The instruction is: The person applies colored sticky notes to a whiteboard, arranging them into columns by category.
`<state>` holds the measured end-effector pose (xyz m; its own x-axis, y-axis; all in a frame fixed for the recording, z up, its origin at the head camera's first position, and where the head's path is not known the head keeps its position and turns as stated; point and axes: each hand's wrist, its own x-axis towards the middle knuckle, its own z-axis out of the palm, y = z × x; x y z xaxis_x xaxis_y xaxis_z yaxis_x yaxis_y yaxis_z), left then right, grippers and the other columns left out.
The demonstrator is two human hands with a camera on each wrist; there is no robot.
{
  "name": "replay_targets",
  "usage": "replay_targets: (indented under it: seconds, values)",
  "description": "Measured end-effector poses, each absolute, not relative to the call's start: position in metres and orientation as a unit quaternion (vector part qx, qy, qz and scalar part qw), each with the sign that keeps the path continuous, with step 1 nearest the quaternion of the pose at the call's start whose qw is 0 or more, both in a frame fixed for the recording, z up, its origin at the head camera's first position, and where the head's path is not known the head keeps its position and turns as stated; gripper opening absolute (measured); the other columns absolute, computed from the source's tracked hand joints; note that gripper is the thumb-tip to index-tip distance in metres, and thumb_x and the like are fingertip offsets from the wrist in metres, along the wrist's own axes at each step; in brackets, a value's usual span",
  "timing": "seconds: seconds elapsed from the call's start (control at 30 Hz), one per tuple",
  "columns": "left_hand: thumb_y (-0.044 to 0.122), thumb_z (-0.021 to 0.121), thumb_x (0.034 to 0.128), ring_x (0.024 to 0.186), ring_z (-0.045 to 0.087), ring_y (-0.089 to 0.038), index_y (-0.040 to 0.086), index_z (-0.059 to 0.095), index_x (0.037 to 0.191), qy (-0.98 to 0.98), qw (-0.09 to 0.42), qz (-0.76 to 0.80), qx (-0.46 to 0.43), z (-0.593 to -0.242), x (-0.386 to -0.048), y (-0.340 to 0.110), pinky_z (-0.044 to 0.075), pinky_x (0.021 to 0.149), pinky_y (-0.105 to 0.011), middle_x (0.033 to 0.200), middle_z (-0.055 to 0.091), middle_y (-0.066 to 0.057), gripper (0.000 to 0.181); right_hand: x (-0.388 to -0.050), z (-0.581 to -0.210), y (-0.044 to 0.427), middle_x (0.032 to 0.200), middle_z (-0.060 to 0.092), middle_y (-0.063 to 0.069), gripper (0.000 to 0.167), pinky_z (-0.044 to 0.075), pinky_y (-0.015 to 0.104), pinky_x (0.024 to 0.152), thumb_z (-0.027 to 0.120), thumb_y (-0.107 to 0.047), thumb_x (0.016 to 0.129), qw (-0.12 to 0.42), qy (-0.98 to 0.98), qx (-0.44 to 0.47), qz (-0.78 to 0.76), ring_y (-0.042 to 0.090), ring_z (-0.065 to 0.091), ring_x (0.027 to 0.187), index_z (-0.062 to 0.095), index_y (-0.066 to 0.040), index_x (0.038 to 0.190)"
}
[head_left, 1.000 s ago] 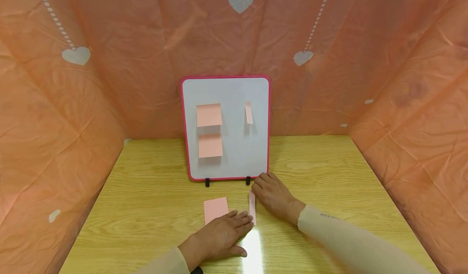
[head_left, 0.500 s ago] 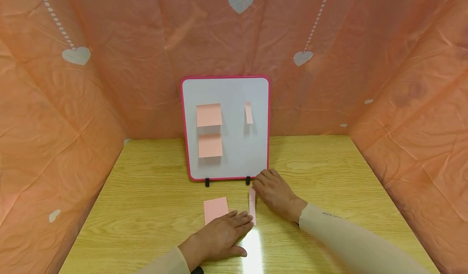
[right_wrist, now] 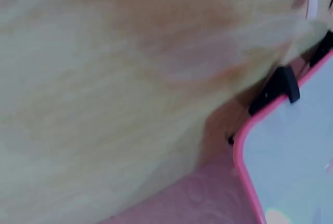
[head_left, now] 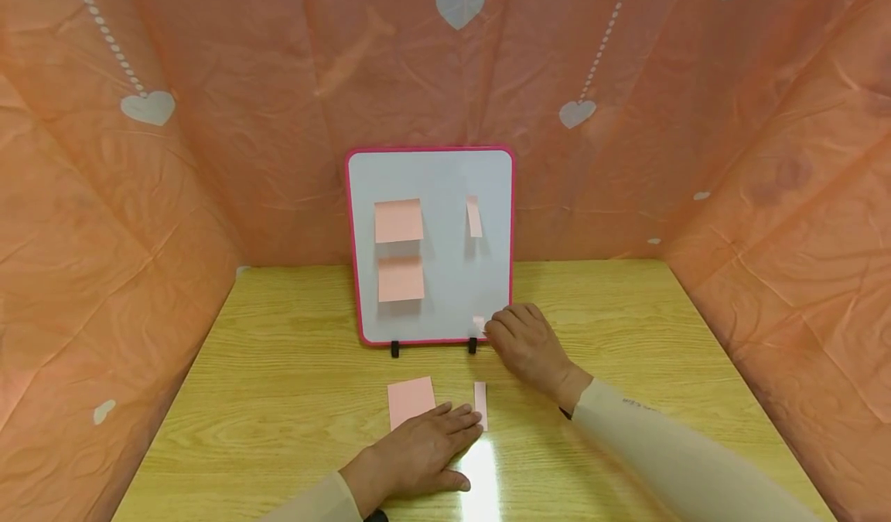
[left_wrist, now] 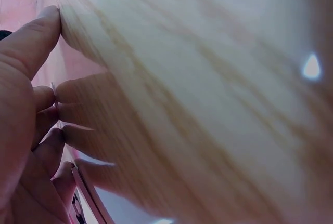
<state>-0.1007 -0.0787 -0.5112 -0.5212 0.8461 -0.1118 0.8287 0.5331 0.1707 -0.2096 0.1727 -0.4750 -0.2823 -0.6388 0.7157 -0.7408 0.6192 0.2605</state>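
My left hand [head_left: 426,446] lies flat on the table with straight fingers. Its fingertips overlap the lower end of a narrow pink sticky-note pad [head_left: 481,400], and the hand covers part of a square pink sticky-note pad [head_left: 411,398]. In the left wrist view, the fingers [left_wrist: 47,143] touch the glossy tabletop. My right hand [head_left: 530,352] is raised at the lower right corner of the whiteboard [head_left: 445,243]. Between its fingertips it pinches a narrow sticky note [head_left: 479,322], mostly hidden by the fingers. The right wrist view shows the whiteboard's corner [right_wrist: 286,167], not the hand.
Two square sticky notes hang on the board's left half, an upper one [head_left: 398,221] and a lower one [head_left: 401,278]. One narrow strip [head_left: 474,216] hangs upper right. Black stand feet [head_left: 394,349] hold the board. Orange cloth [head_left: 278,120] walls surround the wooden table [head_left: 278,383].
The narrow sticky note has come off its pad in my right hand, which has moved up and slightly right to the board's lower corner. My left hand has stayed in place.
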Motion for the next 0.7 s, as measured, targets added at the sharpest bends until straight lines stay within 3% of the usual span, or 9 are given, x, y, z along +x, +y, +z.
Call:
replay_targets:
  seconds: [0.23, 0.47, 0.7]
  values:
    - [0.067, 0.042, 0.1046, 0.161, 0.029, -0.015, 0.014, 0.039, 0.164, 0.872, 0.105, 0.064, 0.474, -0.511, -0.101, -0.079, 0.029, 0.131, -0.040, 0.172, 0.034, -0.001, 0.080, -0.230, -0.459, 0.169, 0.086, 0.067, 0.008, 0.014, 0.053, 0.038, 0.068, 0.063, -0.004, 0.103, 0.515, -0.739, 0.431, 0.054, 0.026, 0.063, 0.079, 0.065, -0.004, 0.089]
    - [0.067, 0.044, 0.1045, 0.159, 0.032, -0.017, 0.013, 0.041, 0.163, 0.871, 0.088, 0.071, 0.479, -0.514, -0.101, -0.079, 0.031, 0.130, -0.041, 0.171, 0.037, -0.002, 0.080, -0.251, -0.447, 0.165, 0.085, 0.066, 0.009, 0.012, 0.050, 0.036, 0.063, 0.066, -0.002, 0.101, 0.528, -0.726, 0.439, 0.042, 0.028, 0.062, 0.078, 0.064, -0.002, 0.089]
    - [0.068, 0.043, 0.1040, 0.160, 0.029, -0.015, 0.015, 0.040, 0.164, 0.874, 0.102, 0.077, 0.468, -0.517, -0.101, -0.078, 0.028, 0.132, -0.040, 0.172, 0.034, 0.000, 0.080, -0.266, -0.438, 0.160, 0.086, 0.067, 0.009, 0.010, 0.054, 0.037, 0.068, 0.067, 0.000, 0.099, 0.529, -0.724, 0.443, 0.021, 0.028, 0.063, 0.080, 0.065, -0.001, 0.089]
